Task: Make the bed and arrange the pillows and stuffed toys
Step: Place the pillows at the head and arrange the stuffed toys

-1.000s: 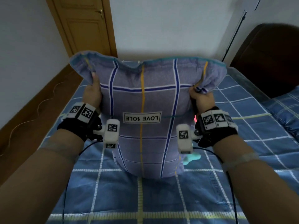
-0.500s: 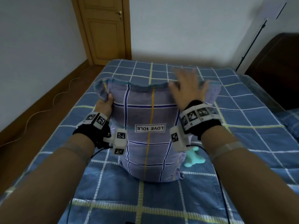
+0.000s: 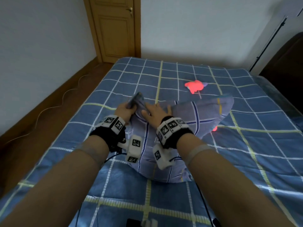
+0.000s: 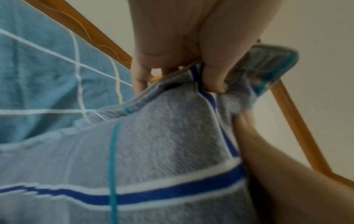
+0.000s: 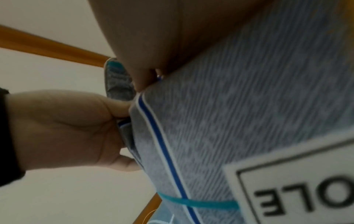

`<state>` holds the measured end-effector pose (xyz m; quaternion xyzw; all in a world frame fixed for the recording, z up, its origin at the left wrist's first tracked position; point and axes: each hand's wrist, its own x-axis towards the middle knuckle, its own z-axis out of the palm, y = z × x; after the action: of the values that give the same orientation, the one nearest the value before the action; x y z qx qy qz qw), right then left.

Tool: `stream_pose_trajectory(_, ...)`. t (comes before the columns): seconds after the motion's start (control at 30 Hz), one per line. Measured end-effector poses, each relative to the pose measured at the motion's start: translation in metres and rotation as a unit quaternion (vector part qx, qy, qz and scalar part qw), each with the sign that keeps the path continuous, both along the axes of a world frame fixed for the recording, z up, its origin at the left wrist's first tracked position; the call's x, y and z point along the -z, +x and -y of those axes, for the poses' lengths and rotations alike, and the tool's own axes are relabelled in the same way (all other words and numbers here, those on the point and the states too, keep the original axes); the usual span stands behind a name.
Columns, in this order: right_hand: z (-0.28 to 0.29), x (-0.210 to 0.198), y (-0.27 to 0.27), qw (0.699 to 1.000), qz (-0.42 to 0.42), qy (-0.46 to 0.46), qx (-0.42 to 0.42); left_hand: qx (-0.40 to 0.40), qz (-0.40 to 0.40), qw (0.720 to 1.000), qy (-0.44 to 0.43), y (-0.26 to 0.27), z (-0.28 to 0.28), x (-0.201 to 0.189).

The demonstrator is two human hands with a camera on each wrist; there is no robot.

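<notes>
The left hand (image 3: 125, 110) pinches the far left corner flap of the grey checked pillow (image 3: 201, 115), thumb and fingers (image 4: 214, 78) curled round the fabric. The right hand (image 3: 155, 112) lies flat with fingers spread, pressing the pillow's top just beside that corner. The pillow slumps on the blue plaid bedspread (image 3: 246, 145), tilted away toward the right. Beyond it lies a bright pink stuffed toy (image 3: 195, 86); a second reddish thing (image 3: 215, 128) peeks from under the pillow's right edge, mostly hidden. A wooden door (image 3: 114, 28) stands behind the bed, and a dark headboard (image 3: 285, 66) is cut off at right. Both wrist views are blurred.
</notes>
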<state>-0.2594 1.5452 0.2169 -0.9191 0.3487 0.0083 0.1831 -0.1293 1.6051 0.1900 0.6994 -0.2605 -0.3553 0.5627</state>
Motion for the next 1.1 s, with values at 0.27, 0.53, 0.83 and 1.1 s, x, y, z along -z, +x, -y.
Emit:
stream_pose_trajectory(0.27,0.036,-0.006,-0.05,0.987,0.057,-0.139,0.059,-0.06,-0.076,0.994,-0.054,0.017,-0.008,0.003)
stream_pose_trajectory(0.53,0.079,0.044,-0.132,0.785,0.469,-0.036,0.403,-0.119,-0.075,0.988,-0.069,0.053,0.001,0.012)
stream_pose_trajectory(0.83,0.081,0.116,-0.09,0.86,0.395,0.182,0.267,0.043,-0.087,0.992,-0.079,0.073,0.002,0.039)
stream_pose_trajectory(1.1,0.116,0.128,-0.068,0.873,0.315,0.24,0.284,0.098,-0.05,0.992,0.056,0.101,0.046,0.119)
